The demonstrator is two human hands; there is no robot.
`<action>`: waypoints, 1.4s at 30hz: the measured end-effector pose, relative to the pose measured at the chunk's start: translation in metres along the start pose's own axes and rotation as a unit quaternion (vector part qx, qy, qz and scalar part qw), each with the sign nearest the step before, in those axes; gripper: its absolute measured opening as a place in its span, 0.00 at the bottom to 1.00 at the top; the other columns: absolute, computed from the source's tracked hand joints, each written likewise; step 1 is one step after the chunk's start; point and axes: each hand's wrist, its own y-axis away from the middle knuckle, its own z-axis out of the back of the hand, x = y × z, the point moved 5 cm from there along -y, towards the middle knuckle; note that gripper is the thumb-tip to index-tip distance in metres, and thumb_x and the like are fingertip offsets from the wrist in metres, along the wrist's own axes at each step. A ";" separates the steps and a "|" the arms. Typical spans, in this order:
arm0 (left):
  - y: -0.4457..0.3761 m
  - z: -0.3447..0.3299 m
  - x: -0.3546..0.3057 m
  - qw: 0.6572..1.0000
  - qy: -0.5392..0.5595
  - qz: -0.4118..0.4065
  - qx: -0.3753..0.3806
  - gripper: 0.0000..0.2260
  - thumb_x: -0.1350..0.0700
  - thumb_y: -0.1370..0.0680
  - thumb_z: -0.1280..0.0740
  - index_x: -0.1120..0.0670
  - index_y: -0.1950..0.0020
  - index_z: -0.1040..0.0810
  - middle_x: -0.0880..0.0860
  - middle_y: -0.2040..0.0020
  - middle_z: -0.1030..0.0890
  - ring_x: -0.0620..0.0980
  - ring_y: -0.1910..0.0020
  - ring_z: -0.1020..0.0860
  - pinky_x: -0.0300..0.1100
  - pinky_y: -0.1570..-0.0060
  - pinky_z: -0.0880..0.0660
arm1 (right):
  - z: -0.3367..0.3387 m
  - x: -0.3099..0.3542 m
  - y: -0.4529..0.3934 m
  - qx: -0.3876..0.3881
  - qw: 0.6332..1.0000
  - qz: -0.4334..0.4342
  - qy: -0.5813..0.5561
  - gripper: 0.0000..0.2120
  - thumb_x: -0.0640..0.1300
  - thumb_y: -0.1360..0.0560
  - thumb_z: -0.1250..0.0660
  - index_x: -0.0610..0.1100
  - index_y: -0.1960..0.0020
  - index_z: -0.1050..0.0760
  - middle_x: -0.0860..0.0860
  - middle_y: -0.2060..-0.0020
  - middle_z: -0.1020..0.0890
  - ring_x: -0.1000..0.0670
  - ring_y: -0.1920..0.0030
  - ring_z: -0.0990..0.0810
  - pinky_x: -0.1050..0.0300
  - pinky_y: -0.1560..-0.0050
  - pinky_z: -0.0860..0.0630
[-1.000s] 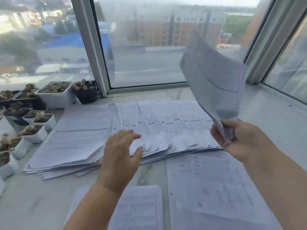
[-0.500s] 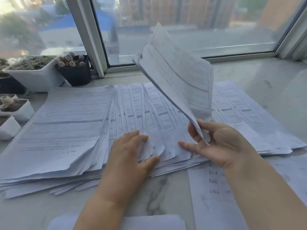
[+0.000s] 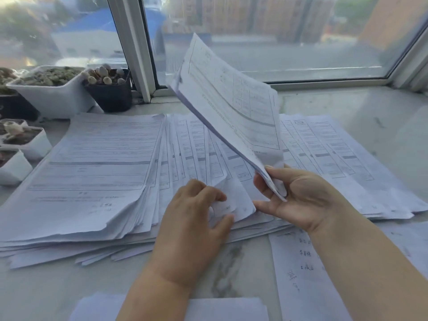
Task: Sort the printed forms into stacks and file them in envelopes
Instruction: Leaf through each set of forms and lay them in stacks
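Note:
A wide fan of printed forms (image 3: 185, 149) lies spread across the marble windowsill (image 3: 370, 107), with a thicker pile (image 3: 92, 172) at its left end. My right hand (image 3: 301, 198) holds a thin bundle of forms (image 3: 234, 107) by its lower corner, raised and tilted above the fan. My left hand (image 3: 194, 223) pinches the lifted bottom corner of a sheet (image 3: 229, 195) in the middle of the fan, thumb under it and fingers curled on top.
White and black plant pots (image 3: 53, 89) stand at the left against the window frame (image 3: 134, 47). A handwritten sheet (image 3: 301, 274) lies at the near right, and another sheet (image 3: 227, 309) lies at the bottom edge. Bare sill shows at the far right.
My right hand has brought the bundle down and left from in front of the window to just over the fan. My left hand has dropped onto the fan and pinched a sheet's corner.

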 end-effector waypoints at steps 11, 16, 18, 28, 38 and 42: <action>-0.001 -0.003 -0.010 0.998 0.015 -0.046 -0.026 0.02 0.51 0.26 0.29 0.49 0.55 0.20 0.45 0.59 0.27 0.44 0.58 0.28 0.36 0.59 0.33 | -0.002 -0.005 -0.004 0.000 0.998 0.031 0.055 0.13 0.33 0.23 0.36 0.41 0.40 0.23 0.43 0.47 0.16 0.42 0.54 0.15 0.34 0.51 0.20; -0.003 -0.002 -0.004 0.994 0.089 0.009 -0.064 0.09 0.61 0.28 0.28 0.50 0.66 0.21 0.45 0.65 0.25 0.42 0.63 0.25 0.27 0.64 0.34 | 0.000 -0.004 -0.004 -0.015 0.993 0.060 0.099 0.11 0.36 0.22 0.37 0.45 0.42 0.21 0.47 0.48 0.15 0.44 0.49 0.16 0.46 0.53 0.19; -0.004 -0.002 -0.001 0.991 0.105 0.029 -0.080 0.11 0.62 0.30 0.27 0.48 0.69 0.22 0.45 0.67 0.24 0.39 0.64 0.25 0.24 0.65 0.34 | 0.001 -0.004 -0.006 -0.014 0.992 0.069 0.100 0.10 0.35 0.22 0.38 0.46 0.47 0.21 0.48 0.52 0.14 0.45 0.55 0.17 0.49 0.57 0.21; -0.005 -0.003 0.010 0.961 0.233 0.106 -0.100 0.18 0.53 0.28 0.27 0.57 0.70 0.33 0.51 0.77 0.35 0.44 0.75 0.37 0.37 0.72 0.38 | 0.009 -0.003 -0.006 -0.047 0.995 0.062 0.060 0.11 0.36 0.22 0.37 0.45 0.44 0.21 0.47 0.50 0.14 0.44 0.53 0.15 0.40 0.54 0.20; -0.004 -0.001 0.008 0.954 0.263 0.103 -0.100 0.17 0.55 0.23 0.33 0.60 0.70 0.28 0.56 0.76 0.28 0.48 0.75 0.32 0.43 0.71 0.34 | 0.010 0.001 -0.007 -0.029 0.999 0.043 -0.017 0.11 0.33 0.21 0.41 0.41 0.45 0.22 0.43 0.52 0.14 0.42 0.57 0.14 0.30 0.57 0.21; -0.004 -0.001 0.010 0.949 0.277 0.124 -0.089 0.06 0.61 0.27 0.29 0.53 0.63 0.18 0.48 0.68 0.18 0.41 0.69 0.23 0.28 0.67 0.30 | 0.009 0.000 -0.008 -0.022 0.999 0.035 -0.015 0.12 0.33 0.21 0.41 0.41 0.44 0.22 0.42 0.52 0.14 0.40 0.56 0.14 0.31 0.63 0.21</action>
